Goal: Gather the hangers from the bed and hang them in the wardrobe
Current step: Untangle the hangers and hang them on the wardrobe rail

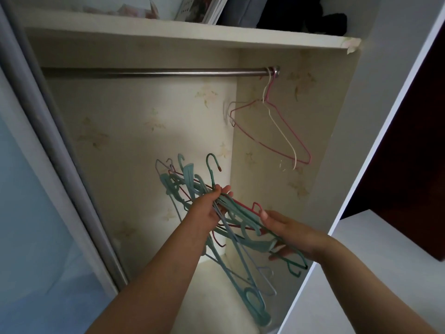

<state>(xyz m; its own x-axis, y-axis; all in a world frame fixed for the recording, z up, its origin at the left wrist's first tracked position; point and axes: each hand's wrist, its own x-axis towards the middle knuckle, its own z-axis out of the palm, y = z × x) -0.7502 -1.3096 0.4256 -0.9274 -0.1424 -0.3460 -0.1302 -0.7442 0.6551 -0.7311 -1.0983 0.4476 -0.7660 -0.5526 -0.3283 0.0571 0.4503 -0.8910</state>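
I see the left hand point(209, 208) gripping a tangled bundle of teal plastic and thin wire hangers point(192, 186), hooks pointing up, inside the open white wardrobe point(298, 189). The right hand point(291, 233) holds the bundle's lower right side, thumb on top, fingers curled beneath. On the steel hanging rail point(154, 73), at its far right end, a pink wire hanger point(267, 143) and a white wire hanger point(284, 138) hang together. Above, the top shelf point(192, 36) carries what look like books and dark folded cloth.
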